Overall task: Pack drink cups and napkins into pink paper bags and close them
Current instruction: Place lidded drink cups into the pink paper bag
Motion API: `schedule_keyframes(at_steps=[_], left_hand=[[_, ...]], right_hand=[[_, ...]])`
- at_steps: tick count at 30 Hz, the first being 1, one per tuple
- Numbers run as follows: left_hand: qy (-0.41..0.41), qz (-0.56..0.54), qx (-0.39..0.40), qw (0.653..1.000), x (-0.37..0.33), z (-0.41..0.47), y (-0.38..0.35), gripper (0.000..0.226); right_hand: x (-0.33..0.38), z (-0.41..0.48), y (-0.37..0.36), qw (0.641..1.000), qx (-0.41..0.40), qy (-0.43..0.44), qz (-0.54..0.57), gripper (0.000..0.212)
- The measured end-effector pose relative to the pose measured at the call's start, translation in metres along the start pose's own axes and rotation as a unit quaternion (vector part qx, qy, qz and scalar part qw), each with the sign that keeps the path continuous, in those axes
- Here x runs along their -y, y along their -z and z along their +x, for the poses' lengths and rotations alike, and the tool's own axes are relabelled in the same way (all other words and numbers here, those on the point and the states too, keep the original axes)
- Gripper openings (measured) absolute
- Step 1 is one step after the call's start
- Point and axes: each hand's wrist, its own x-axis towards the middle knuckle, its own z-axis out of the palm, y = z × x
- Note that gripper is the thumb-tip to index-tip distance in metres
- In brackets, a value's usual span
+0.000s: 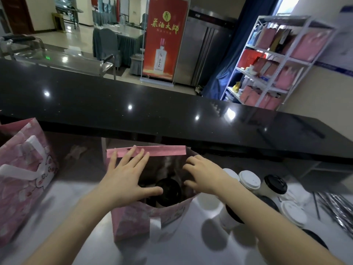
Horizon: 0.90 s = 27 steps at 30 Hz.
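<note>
An open pink paper bag (133,219) stands on the white worktop in front of me, its far flap (168,151) upright. Inside it I see a cup with a black lid (168,192). My left hand (124,175) lies flat with spread fingers over the bag's left mouth, fingertips touching the flap and thumb near the lid. My right hand (202,175) reaches into the bag's right side with fingers curled at the inner wall; what they hold, if anything, is hidden. Several cups with white lids (249,181) and black lids (275,183) stand to the right.
A second pink bag with white handles (23,173) stands at the left. A raised black counter (152,111) runs across behind the bag. Wrapped straws (336,207) lie at the far right. A white shelf rack with pink bags (277,60) stands beyond.
</note>
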Motion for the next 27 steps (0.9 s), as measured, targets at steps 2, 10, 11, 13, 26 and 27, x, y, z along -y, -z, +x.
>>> schedule_keyframes(at_steps=[2, 10, 11, 13, 26, 27], left_hand=[[0.000, -0.011, -0.001, 1.000, -0.002, 0.001, 0.001, 0.120], [0.011, -0.052, -0.019, 0.998, -0.027, -0.003, 0.014, 0.101], [0.008, -0.054, -0.037, 0.998, -0.034, -0.004, 0.017, 0.097], [-0.012, -0.067, -0.077, 0.995, -0.050, -0.004, 0.022, 0.082], [-0.157, -0.180, -0.097, 0.966, -0.301, 0.087, -0.017, 0.011], [-0.160, -0.184, -0.088, 0.966, -0.323, 0.100, -0.027, 0.011]], right_hand=[[-0.008, 0.001, 0.002, 1.000, 0.011, -0.020, 0.007, 0.048], [-0.014, -0.028, 0.009, 0.983, -0.136, 0.001, 0.122, 0.037], [-0.016, -0.036, 0.009, 0.978, -0.160, 0.003, 0.131, 0.035], [-0.025, -0.053, 0.009, 0.972, -0.188, 0.003, 0.141, 0.030], [-0.202, -0.203, -0.055, 0.967, -0.171, -0.164, 0.098, 0.025], [-0.223, -0.215, -0.064, 0.965, -0.165, -0.175, 0.104, 0.026]])
